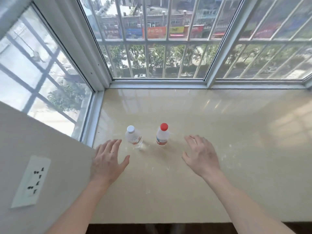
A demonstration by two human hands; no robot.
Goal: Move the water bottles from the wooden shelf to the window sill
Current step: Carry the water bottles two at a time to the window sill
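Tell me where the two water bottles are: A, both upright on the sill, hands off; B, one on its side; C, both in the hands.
A: the white-capped bottle and red-capped bottle stand on the window sill, the left hand and right hand open beside them, touching neither.

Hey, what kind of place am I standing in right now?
Likely an upper-floor room, perhaps a flat, at a bay window: a glossy window sill, barred panes looking down on shopfronts and trees, and a wall socket on the left.
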